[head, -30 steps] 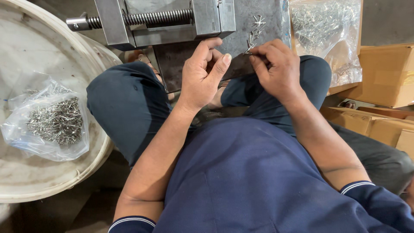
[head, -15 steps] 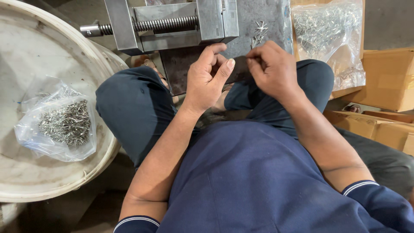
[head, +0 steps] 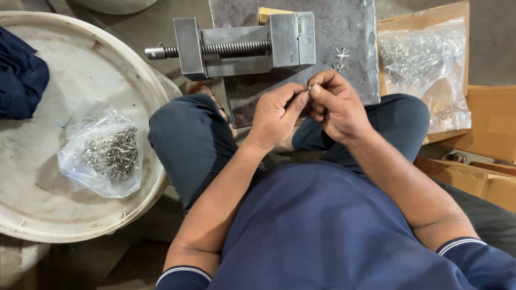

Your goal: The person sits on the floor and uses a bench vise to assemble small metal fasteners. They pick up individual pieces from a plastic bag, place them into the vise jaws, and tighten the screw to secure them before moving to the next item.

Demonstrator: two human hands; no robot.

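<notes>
My left hand [head: 277,110] and my right hand [head: 333,104] meet in front of me, fingertips pinched together on a tiny metal part [head: 310,87] that is mostly hidden between them. Just beyond them a steel vise [head: 242,43] with a threaded screw sits on a grey metal plate [head: 349,59]. A small heap of loose metal pins [head: 339,58] lies on the plate near my right hand.
A round white lid [head: 64,70] at the left carries a clear bag of small metal pins [head: 105,153] and a dark blue cloth [head: 19,78]. Another clear bag of metal parts [head: 424,67] rests on cardboard boxes [head: 484,129] at the right. My legs are crossed below the plate.
Both hands have drawn closer together and the fingertips now pinch at one point. The view has shifted so the vise and plate sit lower and fuller in the frame.
</notes>
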